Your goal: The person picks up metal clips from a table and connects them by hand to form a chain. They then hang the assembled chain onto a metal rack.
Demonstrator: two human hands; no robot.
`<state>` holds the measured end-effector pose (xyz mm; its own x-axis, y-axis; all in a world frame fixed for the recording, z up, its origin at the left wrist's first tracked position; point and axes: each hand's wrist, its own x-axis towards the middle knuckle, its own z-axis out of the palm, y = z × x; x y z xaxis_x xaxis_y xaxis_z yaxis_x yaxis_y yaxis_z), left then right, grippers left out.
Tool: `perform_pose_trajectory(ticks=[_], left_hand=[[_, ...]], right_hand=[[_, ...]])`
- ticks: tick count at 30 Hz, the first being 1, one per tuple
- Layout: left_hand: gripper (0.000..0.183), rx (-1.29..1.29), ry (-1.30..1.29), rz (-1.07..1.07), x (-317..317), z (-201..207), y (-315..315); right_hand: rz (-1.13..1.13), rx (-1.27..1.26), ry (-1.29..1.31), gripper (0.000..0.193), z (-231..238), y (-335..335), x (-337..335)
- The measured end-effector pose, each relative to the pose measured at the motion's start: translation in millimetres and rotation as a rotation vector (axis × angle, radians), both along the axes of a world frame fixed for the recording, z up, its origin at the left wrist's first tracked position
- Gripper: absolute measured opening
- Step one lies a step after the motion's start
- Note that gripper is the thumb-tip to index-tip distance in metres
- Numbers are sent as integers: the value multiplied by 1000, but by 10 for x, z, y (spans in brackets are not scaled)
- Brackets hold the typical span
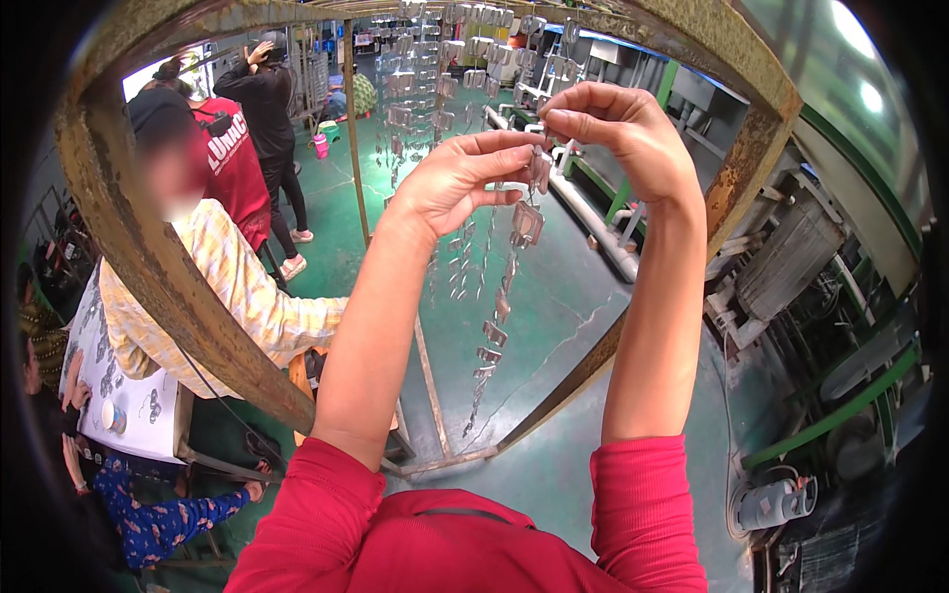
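Left hand [457,183] and right hand [611,128] pinching small metal piece [539,166] at twelve o'clock (strand [491,336] dangling below); risk of slipping, tangling.

Head camera, single fisheye view; faces forward and down, close behind the raised fingers [514,148]; floor [554,296] far beyond them.

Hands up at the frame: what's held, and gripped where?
Both hands hold one hanging string of small metal parts near its top end. The left hand pinches the upper pieces; the right hand pinches just above them.
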<state>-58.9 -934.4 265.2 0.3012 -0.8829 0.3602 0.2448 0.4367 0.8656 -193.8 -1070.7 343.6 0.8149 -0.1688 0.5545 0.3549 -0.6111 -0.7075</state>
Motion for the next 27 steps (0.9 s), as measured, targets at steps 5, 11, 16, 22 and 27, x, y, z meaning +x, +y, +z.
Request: perform_pose_trajectory(ticks=[5, 11, 16, 22, 27], left_hand=[[31, 14, -262, 444, -122, 123, 60], [40, -48, -569, 806, -246, 150, 1], [33, 61, -654, 996, -250, 214, -103], [28, 63, -604, 1136, -248, 328, -254], [24, -102, -638, 1119, 79, 395, -463]], right_hand=[[-245, -94, -78, 20, -17, 145, 141], [-534, -207, -166, 21, 53, 288, 244], [-652, -252, -188, 18, 86, 380, 341], [-776, -332, -208, 19, 158, 376, 467], [-795, -381, -328, 22, 87, 277, 506]])
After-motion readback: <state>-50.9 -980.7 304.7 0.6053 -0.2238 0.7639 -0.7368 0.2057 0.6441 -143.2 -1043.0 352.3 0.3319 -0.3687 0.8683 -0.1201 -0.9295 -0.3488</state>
